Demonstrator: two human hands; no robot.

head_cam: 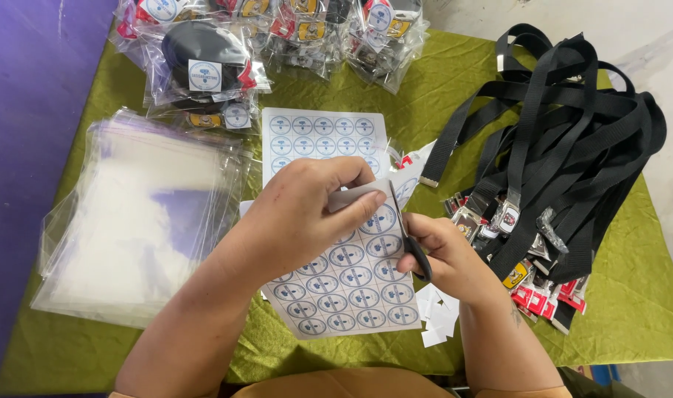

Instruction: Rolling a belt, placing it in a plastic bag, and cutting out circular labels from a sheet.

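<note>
The left hand point(296, 214) pinches the top edge of a sticker sheet point(351, 291) printed with rows of round blue-and-white labels, fingers closed on the paper and lifting it off the green tablecloth point(631, 295). The right hand point(447, 258), just right of the sheet, holds a pair of scissors point(409, 239) with black handles; its blades point up and away from the body, running along the sheet's long axis at its right margin, and seem nearly shut, though the tips are hard to make out. A second sticker sheet point(322, 140) lies beyond the held one. Left of the sheet sits a stack of clear plastic bags point(137, 221); right of it, a heap of black belts point(565, 125); small white offcuts point(436, 306) lie below the right hand
</note>
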